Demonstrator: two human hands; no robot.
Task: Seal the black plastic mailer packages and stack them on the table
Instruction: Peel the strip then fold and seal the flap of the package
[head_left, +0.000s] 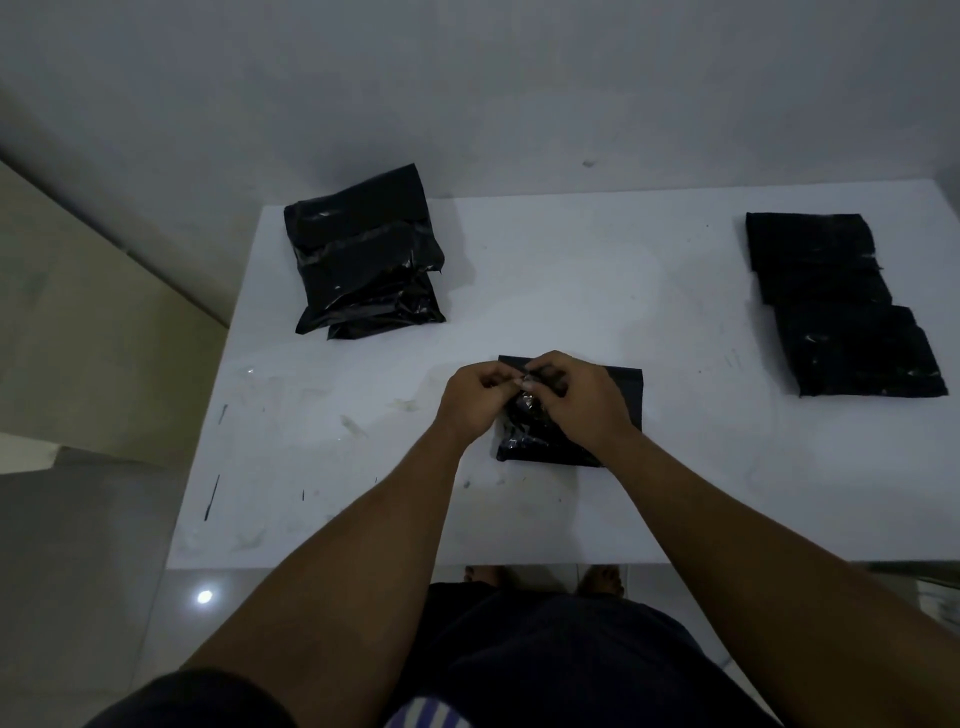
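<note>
A person's left hand (475, 400) and right hand (582, 397) pinch the top flap of a black mailer (621, 395) lying near the front edge of the white surface (571, 291); what sits between the fingertips is apparently a strip. A pile of mailers (358, 260) occupies the far-left corner, a flat row (836, 306) the right edge.

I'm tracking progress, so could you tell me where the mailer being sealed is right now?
In the head view, the mailer lies at the table's near centre, under the left hand and right hand, between two black piles.
</note>
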